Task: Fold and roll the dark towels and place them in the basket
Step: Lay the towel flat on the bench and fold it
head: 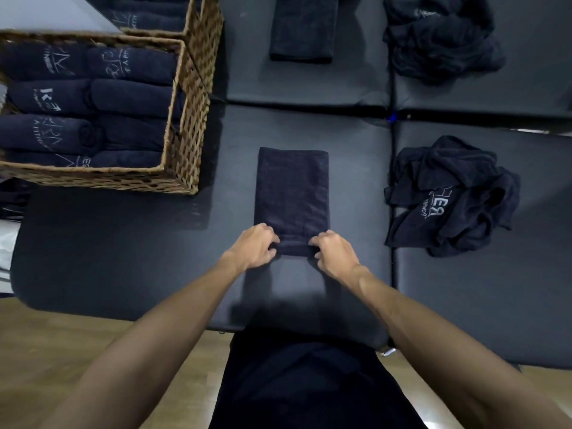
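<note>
Dark padded mats [123, 258] pushed together make the work surface. On them sit a wicker basket [182, 156] at the left, a folded towel [292, 193] in the middle, a crumpled heap of towels [452, 196] to its right, another folded towel [303, 29] and another heap [439, 38] farther back.

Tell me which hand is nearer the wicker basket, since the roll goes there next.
Left. The left hand grips the folded towel's near end on the wicker basket's side; the right hand grips the opposite corner, farther away.

Two wicker baskets [182, 168], two folded towels [292, 187], two crumpled towel heaps [448, 196], two hands [255, 244].
</note>
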